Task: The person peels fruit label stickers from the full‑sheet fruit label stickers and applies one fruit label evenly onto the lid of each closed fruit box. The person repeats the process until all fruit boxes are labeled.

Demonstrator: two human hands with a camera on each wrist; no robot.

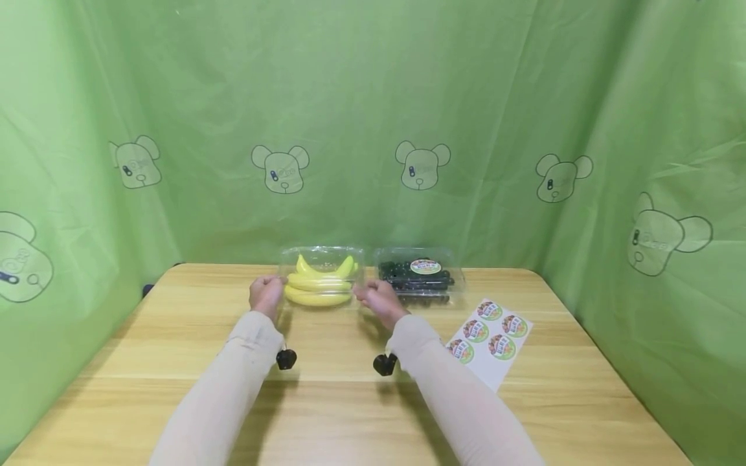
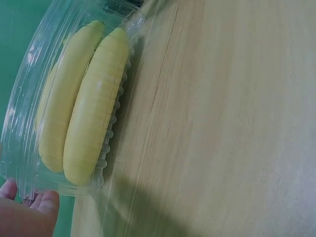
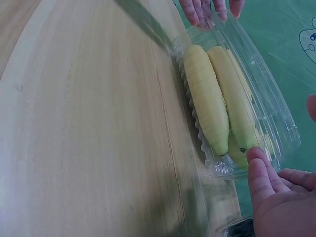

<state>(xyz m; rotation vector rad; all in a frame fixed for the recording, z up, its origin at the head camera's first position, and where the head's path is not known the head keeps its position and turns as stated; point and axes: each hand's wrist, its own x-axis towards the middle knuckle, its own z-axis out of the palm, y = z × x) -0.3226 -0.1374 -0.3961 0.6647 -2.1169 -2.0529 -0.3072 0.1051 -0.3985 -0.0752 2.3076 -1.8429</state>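
So the person's got both arms stretched out straight over the wooden table (image 1: 175,336), one hand on each short end of a clear plastic clamshell box (image 1: 322,277) with yellow bananas (image 1: 317,290) inside. The box sits on the table toward the far edge, right up near the green curtain (image 1: 373,97) with the little bear prints.

The left hand (image 1: 266,294) is at the left end of the box, wrist bent a bit, fingers wrapped round that end. In the left wrist view you only see a couple of fingertips (image 2: 47,200) poking in by the box corner, touching the plastic rim. The right hand (image 1: 379,299) mirrors it on the other end. From the right wrist view the thumb (image 3: 260,170) is pressed against the rim of the box, with the other fingers curled just beside that end; how much of it they touch I can't really tell. So the hands are apart, with the box held between them.

The lid looks down over the bananas, though I can't tell whether it's snapped.

Just right of it, almost touching, there's a second clear box (image 1: 421,277) full of dark berries with a round sticker on top. Near the right forearm lies a sheet of round stickers (image 1: 488,336), flat on the table. Both sleeves are pale beige, with a small black camera at each wrist.
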